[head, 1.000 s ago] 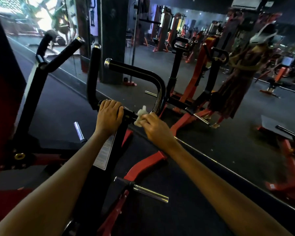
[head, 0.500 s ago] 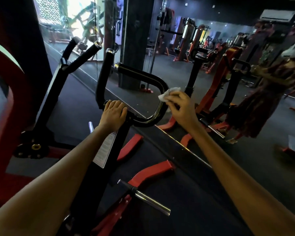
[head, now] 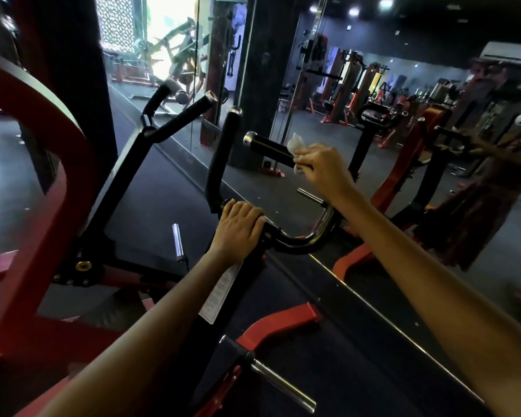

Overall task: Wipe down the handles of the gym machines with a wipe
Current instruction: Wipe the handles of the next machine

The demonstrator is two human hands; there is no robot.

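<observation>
The right hand (head: 322, 167) had slid the wipe (head: 295, 145) from the bend up the handle (head: 271, 149), its grip holding the wipe there; the left hand (head: 238, 227) clasped the lower bar (head: 286, 240). Next, probably, toward the capped end.

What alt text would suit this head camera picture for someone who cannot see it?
A person's right hand wraps a white wipe around a black gym machine handle, while the left hand grips the bar lower down. A mirror reflects red machines behind.
</observation>
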